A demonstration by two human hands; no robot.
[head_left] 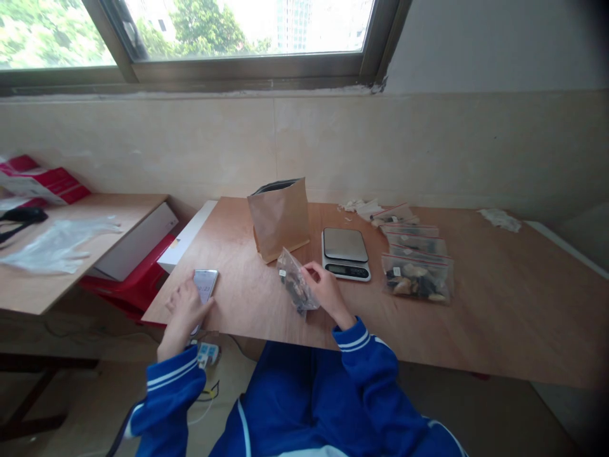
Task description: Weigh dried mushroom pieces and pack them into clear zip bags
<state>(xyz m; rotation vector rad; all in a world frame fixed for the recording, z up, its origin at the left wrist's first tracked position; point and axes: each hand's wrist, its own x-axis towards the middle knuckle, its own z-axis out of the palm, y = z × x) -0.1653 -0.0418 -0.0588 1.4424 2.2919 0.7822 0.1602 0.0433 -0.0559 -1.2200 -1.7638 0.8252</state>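
Note:
My right hand (pixel 326 289) is closed on a small clear zip bag (pixel 295 284) with dark pieces inside, held just above the wooden table (pixel 499 304). My left hand (pixel 184 310) rests on a phone (pixel 206 282) lying at the table's left front edge, fingers curled over it. A brown paper bag (pixel 280 218) stands upright and open just behind the zip bag. A small digital scale (pixel 345 253) sits to the right of my right hand with nothing on its plate.
Several filled zip bags (pixel 417 279) lie in a row right of the scale. Crumpled white paper (pixel 499 219) lies at the back. A second table (pixel 42 279) at left holds clear plastic gloves and red packaging. A white box (pixel 183 244) and red stool sit between tables.

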